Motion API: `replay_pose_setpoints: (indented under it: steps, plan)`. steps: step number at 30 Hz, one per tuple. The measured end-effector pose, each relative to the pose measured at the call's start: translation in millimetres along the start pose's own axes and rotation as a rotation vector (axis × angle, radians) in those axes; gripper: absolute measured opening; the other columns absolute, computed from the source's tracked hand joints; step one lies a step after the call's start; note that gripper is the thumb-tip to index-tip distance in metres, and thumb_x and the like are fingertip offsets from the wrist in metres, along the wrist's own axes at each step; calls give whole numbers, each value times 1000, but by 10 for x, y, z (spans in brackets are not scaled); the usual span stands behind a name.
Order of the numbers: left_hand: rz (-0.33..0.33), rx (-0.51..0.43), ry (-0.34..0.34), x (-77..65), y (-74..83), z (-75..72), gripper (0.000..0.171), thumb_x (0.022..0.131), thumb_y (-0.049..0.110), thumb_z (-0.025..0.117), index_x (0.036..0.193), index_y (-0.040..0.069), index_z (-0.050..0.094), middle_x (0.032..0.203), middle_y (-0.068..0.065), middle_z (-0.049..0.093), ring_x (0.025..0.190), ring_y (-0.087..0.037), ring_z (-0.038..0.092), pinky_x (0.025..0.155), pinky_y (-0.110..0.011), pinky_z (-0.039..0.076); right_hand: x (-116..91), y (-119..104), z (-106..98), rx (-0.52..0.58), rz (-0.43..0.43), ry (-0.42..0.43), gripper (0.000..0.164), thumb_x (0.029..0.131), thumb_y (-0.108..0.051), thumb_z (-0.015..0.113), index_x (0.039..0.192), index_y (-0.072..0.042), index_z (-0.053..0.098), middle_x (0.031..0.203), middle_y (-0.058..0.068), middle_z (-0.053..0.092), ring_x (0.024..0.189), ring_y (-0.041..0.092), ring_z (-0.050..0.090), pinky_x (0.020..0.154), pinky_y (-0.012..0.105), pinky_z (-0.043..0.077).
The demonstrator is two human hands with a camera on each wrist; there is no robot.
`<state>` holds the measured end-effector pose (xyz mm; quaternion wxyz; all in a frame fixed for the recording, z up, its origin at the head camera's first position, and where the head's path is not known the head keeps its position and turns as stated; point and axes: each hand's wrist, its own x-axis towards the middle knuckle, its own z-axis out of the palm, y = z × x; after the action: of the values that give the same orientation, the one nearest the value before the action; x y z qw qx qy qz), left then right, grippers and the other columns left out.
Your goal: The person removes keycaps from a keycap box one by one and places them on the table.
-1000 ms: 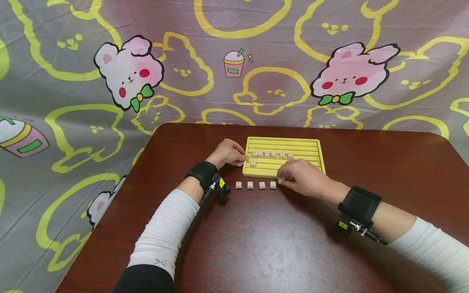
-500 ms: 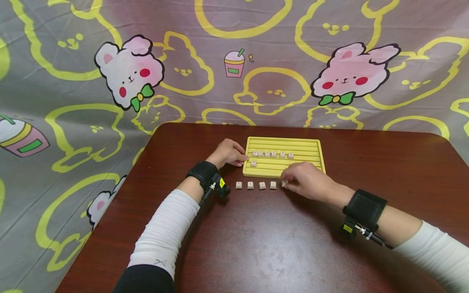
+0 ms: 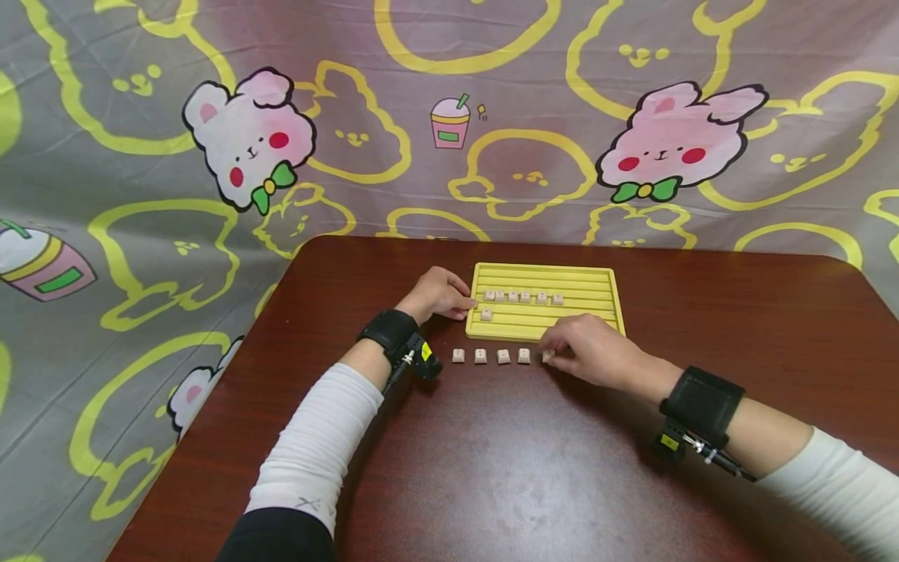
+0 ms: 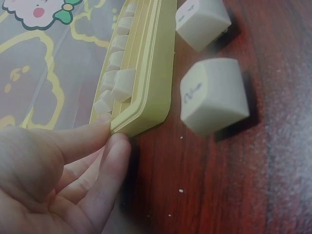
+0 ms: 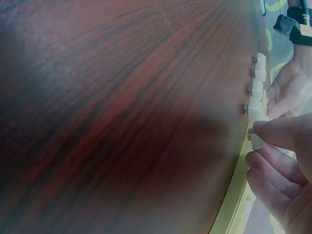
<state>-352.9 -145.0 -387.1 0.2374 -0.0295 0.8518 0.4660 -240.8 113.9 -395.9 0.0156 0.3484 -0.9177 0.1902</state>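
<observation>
My left hand (image 3: 441, 293) pinches the near left corner of a yellow ridged tray (image 3: 590, 275) between thumb and fingers, plain in the left wrist view. My right hand (image 3: 586, 347) pinches a white keycap (image 5: 256, 140) between thumb and fingertips, low over the table in front of the tray. To its left, several keycaps (image 3: 502, 357) stand in a spaced row on the table. Inside the tray, another row of keycaps (image 3: 525, 297) sits in a middle groove. One single keycap (image 3: 486, 314) lies in the groove nearer me, at the left end.
The tray rests on a dark reddish-brown wooden table (image 3: 492, 460) with rounded far corners. Behind and to the left hangs a patterned cloth (image 3: 520, 94) with cartoon rabbits. Tiny white specks (image 4: 181, 190) lie on the tabletop near the left hand.
My right hand has drawn slightly toward me and to the right with the keycap, away from the tray's front edge. The left hand stays at the tray corner.
</observation>
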Motion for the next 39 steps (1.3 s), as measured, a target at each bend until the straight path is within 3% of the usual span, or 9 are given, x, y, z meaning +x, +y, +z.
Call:
replay_pose_setpoints:
  steps: [39]
  plan:
    - [-12, -11, 7, 62, -18, 3, 30, 85, 7, 78, 110, -4, 66, 88, -11, 63, 61, -12, 64, 62, -25, 63, 28, 11, 47, 22, 23, -38, 15, 85, -12, 77, 100, -16, 76, 92, -4, 73, 84, 10, 68, 72, 29, 59]
